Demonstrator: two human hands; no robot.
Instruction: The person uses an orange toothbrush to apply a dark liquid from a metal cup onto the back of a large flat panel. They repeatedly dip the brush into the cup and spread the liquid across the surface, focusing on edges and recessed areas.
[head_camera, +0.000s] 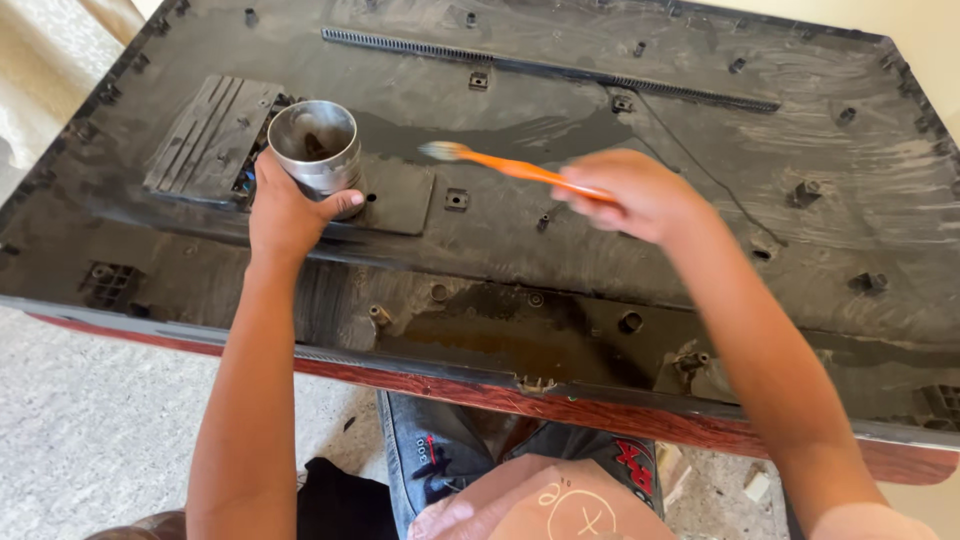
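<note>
Our left hand (285, 210) has its grip clamped around a steel cup (315, 145) standing on the large black plastic panel (560, 230). Our right hand (640, 195) pinches an orange-handled brush (505, 165), bristles pointing toward the cup, blurred just above the panel. The panel lies flat on a reddish wooden surface (600, 410).

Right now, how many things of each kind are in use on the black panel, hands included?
Hands: 2, left hand and right hand
Metal cup: 1, gripped by the left hand
Orange toothbrush: 1, gripped by the right hand
Large black back panel: 1, dusty and wet in places
Total: 5
</note>
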